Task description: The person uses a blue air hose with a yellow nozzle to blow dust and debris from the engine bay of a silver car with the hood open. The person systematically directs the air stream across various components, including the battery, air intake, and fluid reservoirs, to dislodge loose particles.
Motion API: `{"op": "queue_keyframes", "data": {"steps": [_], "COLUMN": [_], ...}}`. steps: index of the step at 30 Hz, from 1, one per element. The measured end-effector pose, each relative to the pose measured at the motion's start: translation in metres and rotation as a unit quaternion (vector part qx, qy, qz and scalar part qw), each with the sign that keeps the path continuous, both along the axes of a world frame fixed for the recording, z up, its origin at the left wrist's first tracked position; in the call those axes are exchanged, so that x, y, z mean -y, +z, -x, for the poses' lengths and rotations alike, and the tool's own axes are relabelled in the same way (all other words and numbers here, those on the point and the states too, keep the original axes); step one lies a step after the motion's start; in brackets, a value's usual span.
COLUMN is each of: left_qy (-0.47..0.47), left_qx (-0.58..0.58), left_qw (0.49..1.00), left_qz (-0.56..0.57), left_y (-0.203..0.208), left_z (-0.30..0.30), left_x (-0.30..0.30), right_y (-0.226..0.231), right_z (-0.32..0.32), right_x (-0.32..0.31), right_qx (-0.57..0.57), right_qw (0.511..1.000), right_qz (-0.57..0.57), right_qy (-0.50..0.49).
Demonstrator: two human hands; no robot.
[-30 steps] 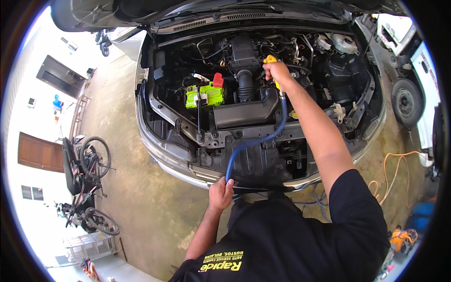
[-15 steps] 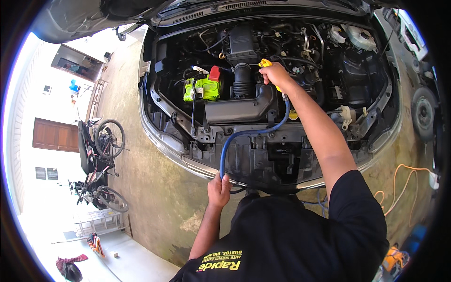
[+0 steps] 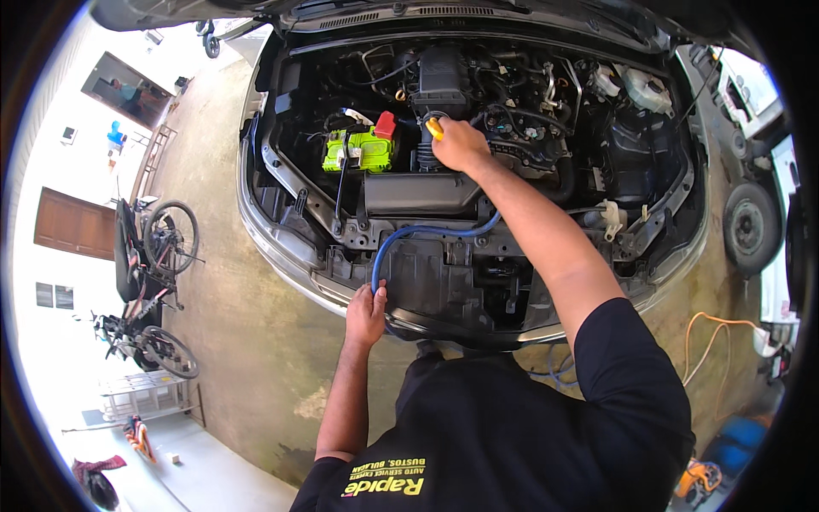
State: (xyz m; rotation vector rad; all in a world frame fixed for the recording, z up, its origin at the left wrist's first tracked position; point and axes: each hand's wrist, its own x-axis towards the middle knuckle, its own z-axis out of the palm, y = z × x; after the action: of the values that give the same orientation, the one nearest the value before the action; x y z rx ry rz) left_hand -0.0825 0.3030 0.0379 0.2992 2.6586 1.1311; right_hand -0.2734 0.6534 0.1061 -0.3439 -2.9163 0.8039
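While the left hand (image 3: 365, 317) curls snugly round the blue air hose (image 3: 426, 229), I see the right hand (image 3: 461, 146), arm (image 3: 546, 235) stretched out, fisted on a yellow air gun (image 3: 435, 129) by the intake duct (image 3: 423, 159).

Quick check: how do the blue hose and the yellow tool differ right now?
The blue hose is long and curved; the yellow tool shows only as a short piece, mostly covered by fingers. The left hand holds the hose, while the right hand holds the tool farther forward, over the engine bay. Both are held by hand.
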Motion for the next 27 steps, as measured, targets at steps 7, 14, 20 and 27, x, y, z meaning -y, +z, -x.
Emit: {"op": "queue_keyframes", "data": {"steps": [7,14,20,27], "left_qy": [-0.057,-0.079,-0.090,-0.039], "left_qx": [-0.045,-0.101,-0.144,-0.118], "left_qw": [0.997,0.992,0.984,0.991], "left_qz": [0.034,0.009,0.055,0.040], "left_y": [-0.017,-0.016,-0.027,-0.017], "left_z": [-0.002,-0.004,-0.014,-0.001], "left_x": [0.009,0.013,0.016,0.011], "right_y": [-0.004,0.016,0.074,0.075], "right_z": [0.006,-0.005,0.033,0.125], "right_x": [0.025,-0.026,-0.037,-0.002], "right_qx": [0.046,0.014,0.071,0.040], "right_qw": [0.996,0.996,0.959,0.981], "right_qz": [-0.074,-0.027,0.272,0.184], "right_qy": [-0.014,-0.089,-0.030,-0.046]}}
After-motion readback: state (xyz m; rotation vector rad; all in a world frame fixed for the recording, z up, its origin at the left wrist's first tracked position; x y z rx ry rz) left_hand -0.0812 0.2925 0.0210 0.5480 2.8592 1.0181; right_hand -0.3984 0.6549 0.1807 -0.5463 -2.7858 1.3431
